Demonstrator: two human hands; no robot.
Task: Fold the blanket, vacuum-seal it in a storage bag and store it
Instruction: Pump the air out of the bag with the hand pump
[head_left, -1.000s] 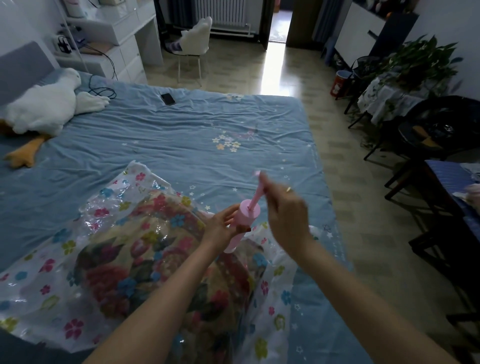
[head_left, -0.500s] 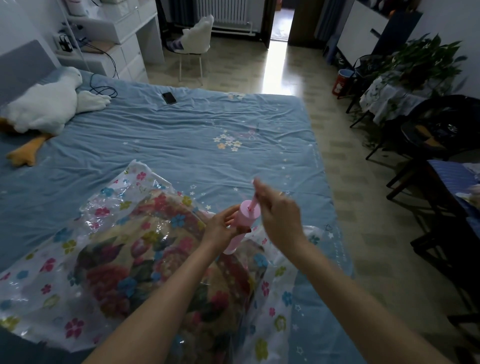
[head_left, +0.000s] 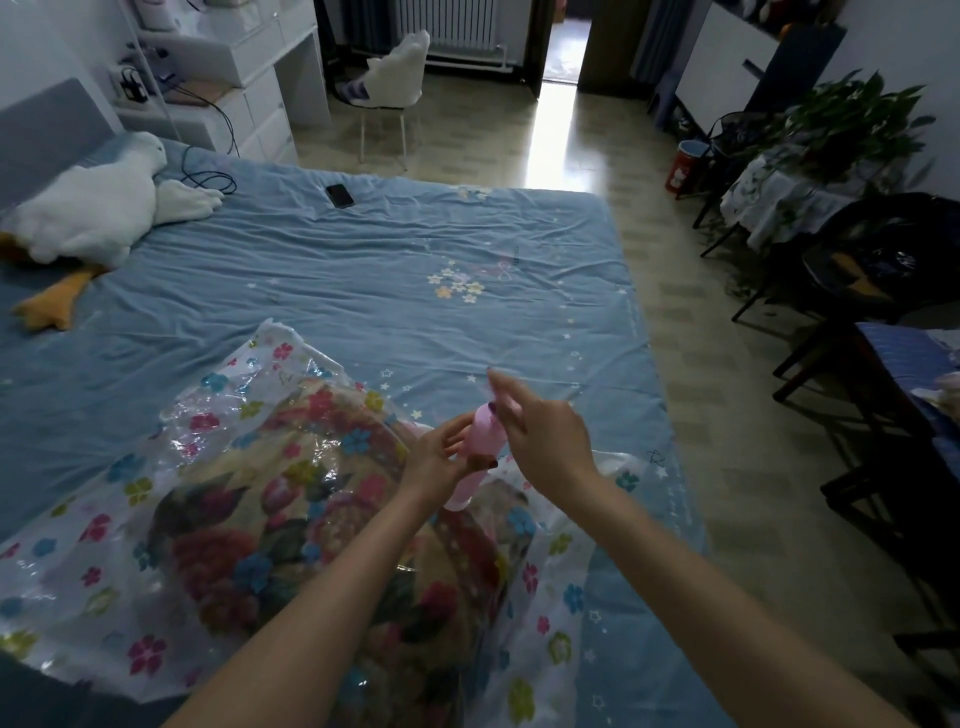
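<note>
**Blanket in bag, hand pump on top**

Blanket (head_left: 270, 525), floral and folded into a bulky bundle, lay inside a clear flower-printed storage bag (head_left: 104, 587) on the near part of the blue bed sheet (head_left: 363, 270). A pink hand pump (head_left: 480, 452) stood tilted on the bag's top. The left hand (head_left: 436, 457) gripped the pump's barrel, fingers curled round it. The right hand (head_left: 545, 441) pinched the pump's handle at the upper end; the handle itself was blurred. Farther up the bed lay a white goose plush toy (head_left: 88, 213), a black cable (head_left: 208, 179) and a dark phone (head_left: 340, 195). A white chair (head_left: 397, 78) stood on the floor beyond the bed, and leafy plants (head_left: 852, 119) stood at the right.
</note>
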